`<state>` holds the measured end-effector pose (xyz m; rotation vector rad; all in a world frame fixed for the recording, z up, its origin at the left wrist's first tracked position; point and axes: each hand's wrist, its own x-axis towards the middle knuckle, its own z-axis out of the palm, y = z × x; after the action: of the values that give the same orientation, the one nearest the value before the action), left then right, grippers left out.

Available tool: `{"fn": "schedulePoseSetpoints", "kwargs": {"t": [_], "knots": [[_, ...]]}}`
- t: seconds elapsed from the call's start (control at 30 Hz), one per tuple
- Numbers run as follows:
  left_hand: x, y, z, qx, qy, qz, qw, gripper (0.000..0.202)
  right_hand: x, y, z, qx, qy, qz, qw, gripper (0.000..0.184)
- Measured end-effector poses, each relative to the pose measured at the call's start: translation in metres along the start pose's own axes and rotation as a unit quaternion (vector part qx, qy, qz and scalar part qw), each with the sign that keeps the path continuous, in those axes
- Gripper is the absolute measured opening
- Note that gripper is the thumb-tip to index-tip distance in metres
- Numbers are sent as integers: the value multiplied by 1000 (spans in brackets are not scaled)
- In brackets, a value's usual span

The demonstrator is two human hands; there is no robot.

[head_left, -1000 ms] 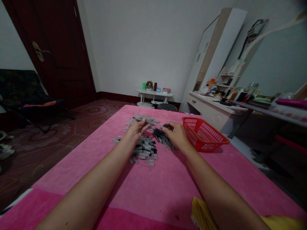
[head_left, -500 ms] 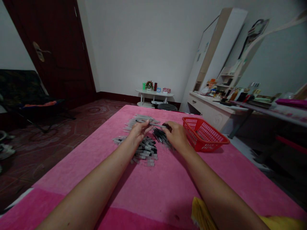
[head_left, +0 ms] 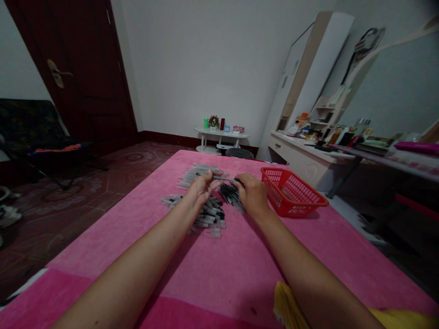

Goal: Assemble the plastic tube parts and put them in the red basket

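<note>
A slim pen lies level between my two hands, above the pink cloth. My left hand is closed on its left part, with the dark end poking out past the thumb. The fingers of my right hand pinch its right end, and they hide that tip. Under and behind my left hand are a pile of clear pen barrels and a nearer heap of clear caps with black parts. Thin black-ended pen pieces lie bunched beside my right hand.
A red plastic basket stands right of my right hand, with something dark inside. Pink cloth covers the table. Yellow fabric lies near my right forearm. Farther off are a small white table and a cluttered dresser.
My left hand has shifted slightly to the right along with the pen, and my right fingers have closed a little more around its end. The piles and basket look the same.
</note>
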<state>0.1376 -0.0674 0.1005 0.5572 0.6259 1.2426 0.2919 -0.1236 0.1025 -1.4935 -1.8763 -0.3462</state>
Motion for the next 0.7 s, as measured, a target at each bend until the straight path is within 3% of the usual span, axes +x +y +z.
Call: {"fn": "schedulePoseSetpoints", "kwargs": {"t": [0.23,0.5,0.6,0.7], "knots": [[-6,-1,2,15,-25,5,1000,23,1,1,-3,41,6,-5,999,18],[-7,0,1,76,-87,43,992,28,10,-2,-13,105,-51,102,988,18],[-6,1,-1,90,-100,49,990,23,13,3,-10,174,-88,139,971,17],[-6,3,-2,98,-113,50,988,15,15,2,-9,278,-149,192,929,18]]}}
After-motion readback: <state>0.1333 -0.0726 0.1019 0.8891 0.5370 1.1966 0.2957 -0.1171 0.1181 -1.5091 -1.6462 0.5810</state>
